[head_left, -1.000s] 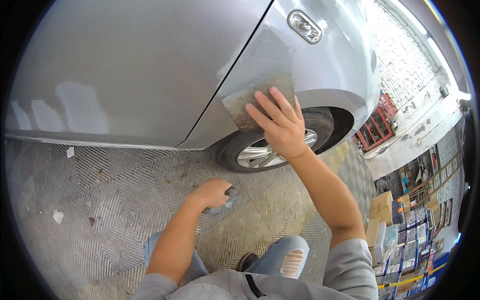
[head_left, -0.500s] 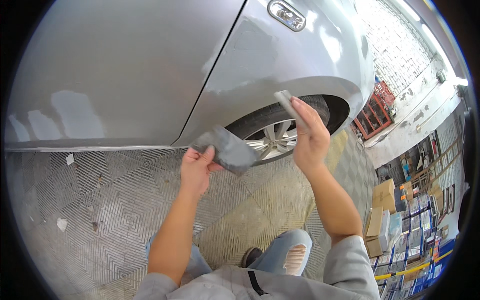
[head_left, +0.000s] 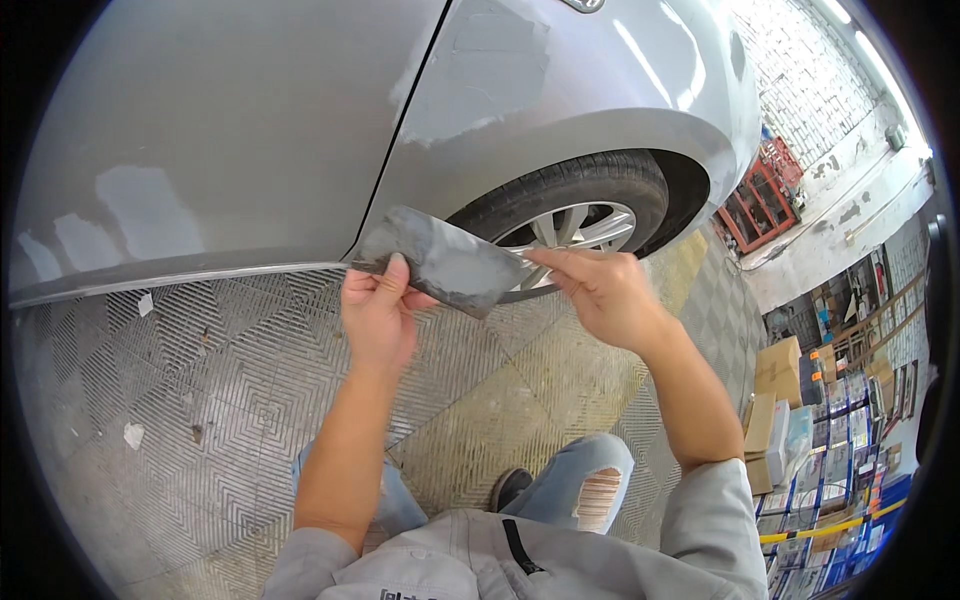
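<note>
A dark grey sheet of sandpaper (head_left: 455,265) with a paler worn patch is held up in front of the car's front wheel (head_left: 590,215). My left hand (head_left: 380,310) pinches its left end, thumb on top. At the sheet's right edge, the fingers of my right hand (head_left: 605,295) are drawn together and meet the paper. The pale grey flat block from the earlier view is not visible now; my right hand or the sheet may hide it. Behind the sheet is the silver front fender (head_left: 500,100), with dull, uneven patches on its paint.
The car's door (head_left: 230,150) fills the upper left, with whitish patches low down. Ridged floor tiles (head_left: 240,410) lie below, with scraps of white paper (head_left: 133,435). Cardboard boxes (head_left: 778,370) and stacked goods stand at right, near a red rack (head_left: 765,200).
My right hand has come down and left, from holding a pale block upright to touching the sheet's right edge. The sheet and my left hand have shifted slightly left and up.
</note>
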